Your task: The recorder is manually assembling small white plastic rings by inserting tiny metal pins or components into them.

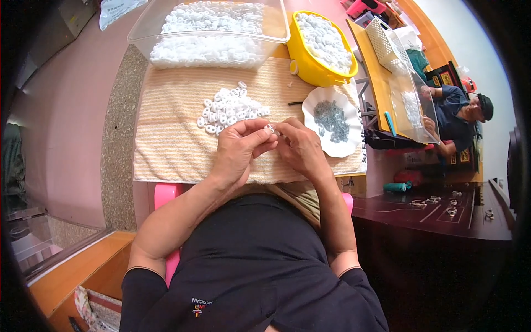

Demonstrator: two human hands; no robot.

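Between thumb and fingers, my left hand (243, 145) pinches a small white plastic piece with holes (269, 128). Close against it, my right hand (299, 146) has its fingertips pressed together at the same piece; whatever they hold is too small to make out. Just beyond my hands lies a loose pile of white oval plastic pieces with holes (229, 109) on a striped towel (177, 119). To the right of my right hand, a white scalloped dish (344, 147) holds a heap of small grey translucent parts (331, 119).
A clear plastic bin (141, 41) of white pieces stands at the back, beside a yellow basin (293, 47) filled with similar ones. A thin dark tool (295, 103) lies near the dish. Another person (456, 110) works at a table (369, 52) on the right.
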